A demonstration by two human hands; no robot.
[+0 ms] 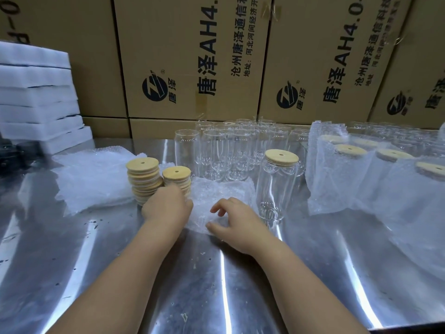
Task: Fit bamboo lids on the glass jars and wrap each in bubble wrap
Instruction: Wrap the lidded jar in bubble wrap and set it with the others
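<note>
— While your right hand (231,220) rests on the bubble wrap sheet (216,196), fingers apart and loosely bent with nothing clamped, where is the jar to be wrapped?

— Upright on the bench (216,285), just beside that sheet on your right. This is the lidded jar (277,189), with its bamboo lid (281,156) seated flat. Pin the sheet flat, since it is light and would likely creep on polished steel.

— And your left hand (168,206)?

— It is at the foot of the shorter lid stack (177,177), by the sheet's left edge. Its fingers are hidden behind the knuckles (whether they grip a lid, the sheet or nothing cannot be told).

— Why this layout?

— Supply sits left and rear: the lids, the spare bubble wrap (96,177) and the open jars (216,145). On the right stand the wrapped jars (361,179). Work apparently flows left to right, so your next step is probably to lay the lidded jar on the sheet and roll.
</note>
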